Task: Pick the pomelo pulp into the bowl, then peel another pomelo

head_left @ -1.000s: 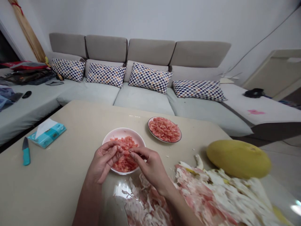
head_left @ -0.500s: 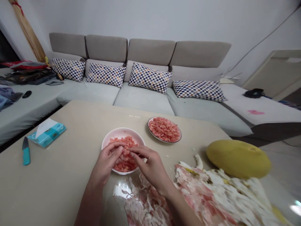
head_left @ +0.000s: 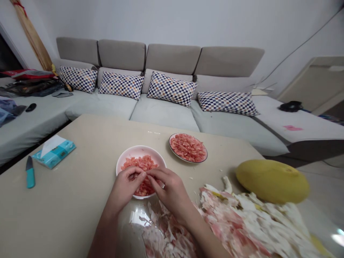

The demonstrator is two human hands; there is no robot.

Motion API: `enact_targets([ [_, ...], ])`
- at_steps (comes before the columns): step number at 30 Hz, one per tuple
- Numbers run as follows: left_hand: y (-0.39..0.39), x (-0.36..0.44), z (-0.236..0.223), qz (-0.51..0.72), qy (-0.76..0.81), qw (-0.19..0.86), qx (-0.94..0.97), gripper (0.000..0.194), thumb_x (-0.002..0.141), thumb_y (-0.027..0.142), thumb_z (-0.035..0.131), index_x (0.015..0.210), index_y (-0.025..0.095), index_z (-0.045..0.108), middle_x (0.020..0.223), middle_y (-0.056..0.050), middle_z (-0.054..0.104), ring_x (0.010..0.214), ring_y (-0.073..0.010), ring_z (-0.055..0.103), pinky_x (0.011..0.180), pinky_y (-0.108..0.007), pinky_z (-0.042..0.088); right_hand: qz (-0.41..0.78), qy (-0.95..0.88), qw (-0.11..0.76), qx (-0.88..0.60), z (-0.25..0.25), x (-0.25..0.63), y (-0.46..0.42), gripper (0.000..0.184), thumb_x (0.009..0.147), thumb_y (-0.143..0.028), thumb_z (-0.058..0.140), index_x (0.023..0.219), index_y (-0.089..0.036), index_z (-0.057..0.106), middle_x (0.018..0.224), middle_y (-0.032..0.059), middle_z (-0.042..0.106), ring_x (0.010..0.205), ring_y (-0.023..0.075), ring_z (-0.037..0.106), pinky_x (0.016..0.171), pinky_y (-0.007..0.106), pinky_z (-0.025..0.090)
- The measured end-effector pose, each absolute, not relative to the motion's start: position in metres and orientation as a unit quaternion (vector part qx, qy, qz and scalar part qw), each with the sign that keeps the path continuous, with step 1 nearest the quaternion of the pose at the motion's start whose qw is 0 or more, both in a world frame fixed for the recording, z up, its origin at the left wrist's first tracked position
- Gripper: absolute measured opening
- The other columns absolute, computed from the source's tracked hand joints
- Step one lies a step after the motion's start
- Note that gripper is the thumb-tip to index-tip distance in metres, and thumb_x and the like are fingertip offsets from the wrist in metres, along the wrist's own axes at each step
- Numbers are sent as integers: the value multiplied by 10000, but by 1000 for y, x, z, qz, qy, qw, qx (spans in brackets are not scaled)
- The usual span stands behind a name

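Over a white bowl (head_left: 122, 157) of loose pink pomelo flesh (head_left: 141, 163), my two hands meet at the fingertips. Thumb and fingers of my left hand (head_left: 126, 186) are pinched together. My right hand (head_left: 170, 188) pinches against them from the other side. Between them is a small piece of pomelo, now mostly hidden by the fingers. Beyond the bowl, a dark-rimmed plate (head_left: 171, 146) is heaped with more pomelo flesh (head_left: 188, 147). Thin peeled membranes (head_left: 168, 240) lie under my right forearm.
A pile of white and pink pomelo peel (head_left: 249, 222) covers the table's right front, with a whole yellow-green pomelo (head_left: 272, 181) behind it. At left lie a teal-handled knife (head_left: 30, 175) and a blue tissue pack (head_left: 57, 153). A sofa (head_left: 163, 113) stands behind the table (head_left: 88, 143).
My fingertips have come closer together, covering the pink piece that showed between them. Both hands have shifted slightly towards me, uncovering more flesh at the bowl's far side.
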State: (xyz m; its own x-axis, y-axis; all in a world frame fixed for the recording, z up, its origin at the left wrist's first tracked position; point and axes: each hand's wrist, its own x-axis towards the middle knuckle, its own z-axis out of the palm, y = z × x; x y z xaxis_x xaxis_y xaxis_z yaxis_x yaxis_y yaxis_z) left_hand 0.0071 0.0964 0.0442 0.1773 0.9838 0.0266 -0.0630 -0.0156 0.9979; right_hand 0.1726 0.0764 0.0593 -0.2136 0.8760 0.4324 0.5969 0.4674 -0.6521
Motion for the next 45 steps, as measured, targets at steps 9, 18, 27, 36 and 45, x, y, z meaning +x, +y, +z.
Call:
enact_targets([
  [9, 93, 5, 51, 511, 420, 553, 506, 215, 776, 366, 736, 728, 159, 704, 712, -1, 598, 577, -99, 500, 558, -207, 400, 158, -724, 413, -529, 60, 175, 78, 184, 899, -188, 550, 943, -225, 725, 924, 68, 722, 846, 212, 664, 792, 350, 523],
  [18, 94, 4, 41, 477, 406, 644, 440, 347, 803, 481, 704, 846, 136, 688, 619, 32, 524, 502, -72, 468, 478, -184, 374, 121, -741, 418, -511, 55, 175, 81, 158, 914, -204, 566, 941, -212, 721, 1044, 109, 698, 1010, 251, 636, 898, 407, 509],
  [27, 94, 8, 47, 507, 380, 687, 356, 463, 839, 526, 652, 1006, 99, 717, 975, -138, 718, 873, -203, 674, 745, -276, 549, 116, -739, 472, -466, 61, 173, 77, 181, 910, -133, 573, 999, -226, 702, 964, 68, 672, 931, 203, 631, 824, 340, 514],
  [36, 92, 8, 47, 485, 366, 706, 364, 505, 868, 553, 602, 1061, 100, 714, 1104, -181, 715, 1012, -264, 679, 825, -334, 562, 122, -767, 459, -431, 58, 164, 75, 194, 889, -105, 602, 1013, -222, 695, 942, 57, 678, 908, 200, 622, 803, 338, 508],
  [45, 97, 10, 44, 516, 433, 605, 424, 363, 707, 473, 787, 875, 152, 765, 1049, -105, 718, 1036, -273, 661, 922, -374, 544, 209, -724, 471, -459, 65, 172, 76, 112, 907, -136, 566, 880, -203, 651, 898, 42, 652, 848, 171, 619, 784, 295, 496],
])
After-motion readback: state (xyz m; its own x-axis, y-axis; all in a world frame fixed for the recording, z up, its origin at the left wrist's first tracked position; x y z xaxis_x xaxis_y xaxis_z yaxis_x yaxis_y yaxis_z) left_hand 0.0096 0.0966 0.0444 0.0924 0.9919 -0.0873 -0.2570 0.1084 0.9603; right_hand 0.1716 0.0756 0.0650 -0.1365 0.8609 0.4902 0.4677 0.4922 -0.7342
